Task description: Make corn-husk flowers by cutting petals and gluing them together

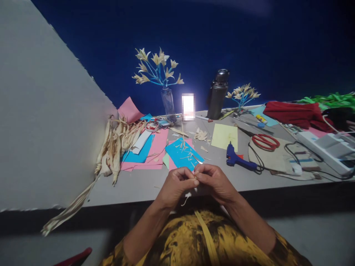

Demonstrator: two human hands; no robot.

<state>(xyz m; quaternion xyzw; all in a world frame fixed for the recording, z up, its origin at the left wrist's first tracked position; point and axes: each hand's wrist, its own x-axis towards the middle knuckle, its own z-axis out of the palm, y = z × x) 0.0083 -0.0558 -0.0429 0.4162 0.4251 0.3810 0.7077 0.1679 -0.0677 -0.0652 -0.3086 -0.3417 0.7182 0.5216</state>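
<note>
Head view: your left hand and right hand meet at the tabletop's near edge, fingertips pressed together, pinching one tiny pale piece. It sits between them, neither hand nearer; its long axis is too small to tell. Just beyond lies one blue sheet strewn with pale slivers, too many to count. Toward the left edge is one heap of dried husks; toward the right, one glue gun and one pair of scissors. Along the far edge stand one flask and two flower bunches.
</note>
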